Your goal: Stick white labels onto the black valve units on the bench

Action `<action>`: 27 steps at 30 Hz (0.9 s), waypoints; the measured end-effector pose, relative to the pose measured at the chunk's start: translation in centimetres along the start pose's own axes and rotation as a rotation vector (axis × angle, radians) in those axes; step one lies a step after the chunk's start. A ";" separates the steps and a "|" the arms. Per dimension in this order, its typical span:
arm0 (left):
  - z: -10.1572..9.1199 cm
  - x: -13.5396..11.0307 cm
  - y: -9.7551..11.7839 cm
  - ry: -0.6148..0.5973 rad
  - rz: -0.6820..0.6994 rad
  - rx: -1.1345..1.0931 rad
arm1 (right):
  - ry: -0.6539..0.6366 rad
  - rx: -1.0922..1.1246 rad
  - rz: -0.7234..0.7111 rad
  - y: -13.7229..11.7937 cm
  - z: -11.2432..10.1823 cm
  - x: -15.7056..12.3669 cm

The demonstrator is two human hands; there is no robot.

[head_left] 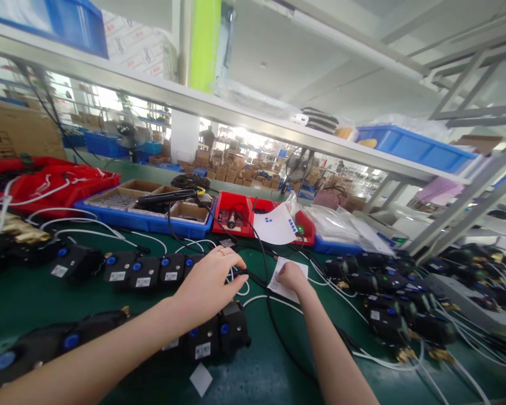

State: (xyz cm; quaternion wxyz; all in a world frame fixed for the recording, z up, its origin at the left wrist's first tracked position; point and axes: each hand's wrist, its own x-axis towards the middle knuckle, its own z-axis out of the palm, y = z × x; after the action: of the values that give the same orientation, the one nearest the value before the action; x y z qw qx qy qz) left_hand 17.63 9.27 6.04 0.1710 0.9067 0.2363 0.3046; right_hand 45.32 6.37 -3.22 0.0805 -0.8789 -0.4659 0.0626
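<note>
My left hand [213, 278] is over the middle of the bench, thumb and fingers closed around a black cable end [239, 273]. White cable loops lie just beside its fingertips. To the right, my right hand [293, 277] is closed with curled fingers over a small printed white paper [287, 288]; what its fingertips grip is hidden. Black box-shaped units with blue buttons stand near my left arm, one row [143, 273] behind it and another unit [234, 326] just below the hand. A white square piece [201, 379] lies at the front.
Behind the hands are a blue divided tray [189, 228], red bins [219, 228] and a white sheet with blue dots [274, 228]. More black units [388, 320] with white cables crowd the right. A shelf [253, 115] spans overhead. A black cable [274, 320] crosses the green bench.
</note>
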 end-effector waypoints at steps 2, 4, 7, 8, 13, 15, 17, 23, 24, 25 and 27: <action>0.0 -0.2 -0.2 -0.002 -0.007 0.009 | -0.033 0.003 -0.013 0.0 0.0 0.1; 0.0 -0.4 -0.2 -0.008 -0.020 0.013 | -0.064 0.003 -0.023 -0.1 -0.1 0.2; -0.1 -0.3 -0.2 -0.028 -0.044 0.011 | -0.094 0.001 -0.032 -0.3 -0.2 0.4; -0.1 -0.3 -0.1 -0.033 -0.048 0.010 | -0.103 0.002 -0.033 -0.4 -0.3 0.5; -0.4 -0.3 0.1 -0.015 -0.033 0.006 | -0.139 0.007 -0.019 -0.4 -0.6 0.6; -0.5 -0.3 0.1 -0.018 -0.037 -0.002 | -0.147 0.013 0.002 -0.2 -0.5 0.8; -0.6 -0.4 0.0 -0.031 -0.057 -0.017 | -0.146 0.025 0.029 -0.1 -0.4 0.9; -0.9 -0.6 -0.5 -0.100 -0.151 -0.087 | -0.114 0.139 0.073 0.3 0.5 1.1; -0.9 -0.7 -0.5 -0.103 -0.158 -0.093 | -0.106 0.173 0.076 0.3 0.5 1.0; -1.0 -0.7 -0.6 -0.104 -0.163 -0.096 | -0.096 0.210 0.079 0.4 0.5 0.9; -1.1 -0.8 -0.7 -0.109 -0.171 -0.106 | -0.067 0.303 0.083 0.5 0.1 0.7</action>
State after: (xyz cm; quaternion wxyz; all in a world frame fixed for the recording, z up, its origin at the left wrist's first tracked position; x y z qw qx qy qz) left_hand 16.11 9.56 6.18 0.2568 0.8881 0.2868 0.2510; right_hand 46.09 6.63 -3.42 0.1941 -0.8725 -0.4171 0.1649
